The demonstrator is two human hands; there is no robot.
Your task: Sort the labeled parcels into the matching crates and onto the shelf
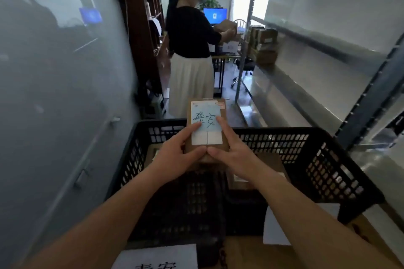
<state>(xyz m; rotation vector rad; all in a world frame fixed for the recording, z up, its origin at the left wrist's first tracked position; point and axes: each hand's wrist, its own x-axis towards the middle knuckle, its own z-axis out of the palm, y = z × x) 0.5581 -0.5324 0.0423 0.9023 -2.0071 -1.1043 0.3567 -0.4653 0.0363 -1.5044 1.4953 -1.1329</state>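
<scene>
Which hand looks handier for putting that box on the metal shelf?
Probably the right hand: the shelf stands on that side. Both it and the left hand grip the parcel.

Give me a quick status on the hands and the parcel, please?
Left hand and right hand both grip the labeled parcel, held above the black crate. Other parcels already inside. Nothing blocking.

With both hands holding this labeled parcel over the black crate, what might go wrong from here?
The left hand and right hand hold only the near end of the parcel, so the grip may slip and drop it. Fingers partly cover the handwritten label, inviting a misread. The black crate already holds boxes, so it may land askew.
</scene>
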